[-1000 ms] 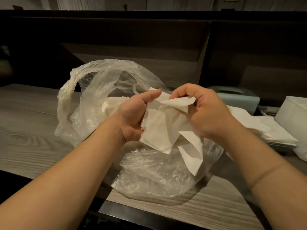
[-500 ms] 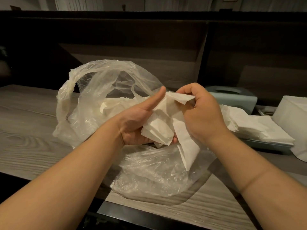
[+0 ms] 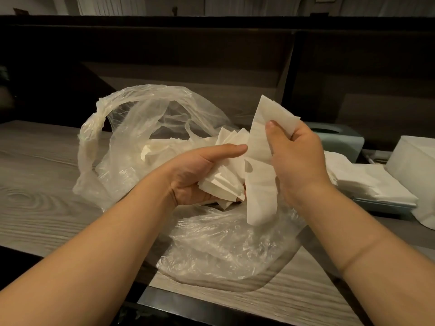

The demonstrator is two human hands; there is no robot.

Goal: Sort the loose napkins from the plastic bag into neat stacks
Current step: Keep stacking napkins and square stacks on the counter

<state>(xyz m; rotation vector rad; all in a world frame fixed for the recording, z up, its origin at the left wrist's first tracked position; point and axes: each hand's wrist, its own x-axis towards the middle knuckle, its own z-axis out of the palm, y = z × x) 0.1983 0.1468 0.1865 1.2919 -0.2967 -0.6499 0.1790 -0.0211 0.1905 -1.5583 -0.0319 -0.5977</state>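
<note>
White paper fills both my hands. My right hand (image 3: 297,161) pinches one napkin (image 3: 261,161) between thumb and fingers, its long axis near upright, hanging over the bag (image 3: 211,243). My left hand (image 3: 200,175) cups a loose bunch (image 3: 223,182) just beside it, thumb laid across. The stack (image 3: 372,184) lies to my right, so the right hand is nearer. More napkins seem to remain inside the bag. Everything rests on a grey wood-grain counter (image 3: 47,184) before a dark wall.

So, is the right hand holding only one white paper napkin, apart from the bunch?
Yes, the right hand pinches a single white paper napkin lifted upright, while the left hand holds the fanned bunch of napkins.
</note>
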